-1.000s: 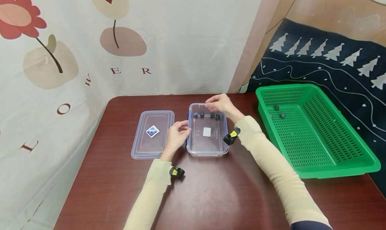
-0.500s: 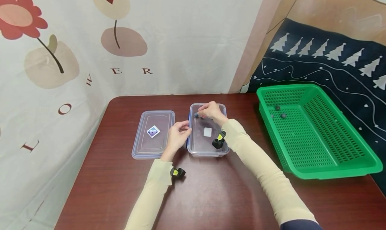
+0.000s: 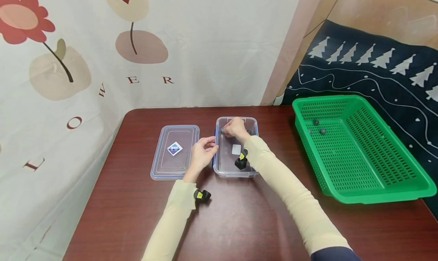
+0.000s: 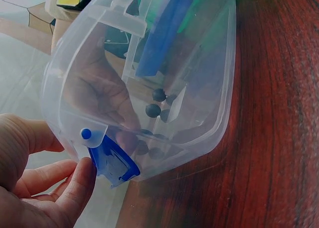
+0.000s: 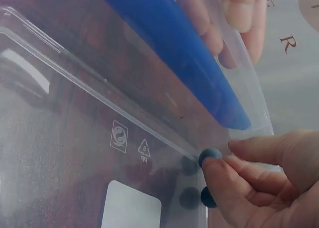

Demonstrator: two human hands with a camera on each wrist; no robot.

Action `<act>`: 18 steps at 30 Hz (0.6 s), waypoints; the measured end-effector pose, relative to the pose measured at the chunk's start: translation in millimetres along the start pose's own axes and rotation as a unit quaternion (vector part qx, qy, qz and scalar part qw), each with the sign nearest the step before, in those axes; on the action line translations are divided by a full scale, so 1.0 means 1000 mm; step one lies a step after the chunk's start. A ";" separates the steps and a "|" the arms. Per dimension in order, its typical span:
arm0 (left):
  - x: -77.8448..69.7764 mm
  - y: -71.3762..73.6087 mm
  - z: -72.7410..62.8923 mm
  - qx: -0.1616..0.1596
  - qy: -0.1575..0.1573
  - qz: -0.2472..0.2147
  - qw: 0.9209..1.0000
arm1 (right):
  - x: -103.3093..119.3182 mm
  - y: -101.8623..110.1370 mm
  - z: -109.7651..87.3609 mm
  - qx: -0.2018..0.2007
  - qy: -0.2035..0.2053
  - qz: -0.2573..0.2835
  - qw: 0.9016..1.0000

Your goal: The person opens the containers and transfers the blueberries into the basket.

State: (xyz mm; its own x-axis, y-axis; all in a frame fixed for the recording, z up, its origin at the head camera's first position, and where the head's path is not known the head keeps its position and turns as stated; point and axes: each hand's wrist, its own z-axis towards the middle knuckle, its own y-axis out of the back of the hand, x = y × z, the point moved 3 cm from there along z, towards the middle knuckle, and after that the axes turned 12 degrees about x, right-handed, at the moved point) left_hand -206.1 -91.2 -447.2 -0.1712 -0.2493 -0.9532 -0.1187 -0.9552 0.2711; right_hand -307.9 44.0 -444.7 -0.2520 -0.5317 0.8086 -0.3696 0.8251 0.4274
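Note:
A clear plastic box (image 3: 236,166) with blue side clips stands uncovered on the table. Several dark blueberries (image 4: 153,110) lie in a row at its far end. My right hand (image 3: 236,128) reaches down inside the far left corner. In the right wrist view, its thumb and forefinger pinch a blueberry (image 5: 210,156); another blueberry (image 5: 208,197) sits just below, partly behind the thumb. My left hand (image 3: 202,154) is at the box's left side, its fingertips touching the wall by a blue clip (image 4: 112,163), the fingers loosely bent. The right hand hides some berries in the head view.
Left of the box lies its clear lid (image 3: 174,166) with a blue-and-white sticker. A green slotted basket (image 3: 383,198) stands at the right with a few dark berries (image 3: 322,131) in its far left corner. A patterned cloth wall (image 3: 212,63) rises behind the table.
My right hand has moved left and down from over the box's far right part to the berries in its far left corner. The left hand has stayed in place.

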 end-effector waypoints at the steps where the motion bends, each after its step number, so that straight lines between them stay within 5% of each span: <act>1: 0.000 0.000 0.000 0.001 -0.002 -0.001 1.000 | 0.001 0.000 0.001 -0.005 0.001 -0.006 1.000; 11: -0.038 0.001 -0.010 0.009 -0.005 0.003 1.000 | -0.001 -0.008 0.003 -0.009 -0.014 -0.049 0.999; 18: -0.042 0.001 -0.012 0.008 -0.008 0.004 1.000 | -0.003 -0.012 0.003 -0.019 -0.002 -0.075 0.997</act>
State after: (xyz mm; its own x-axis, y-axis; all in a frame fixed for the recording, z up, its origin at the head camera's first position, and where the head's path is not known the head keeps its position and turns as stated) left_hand -187.6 -84.0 -408.8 -0.1871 -0.2534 -0.9491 -0.1336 -0.9506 0.2801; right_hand -305.3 35.3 -453.5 -0.2008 -0.6500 0.7330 -0.3686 0.7433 0.5582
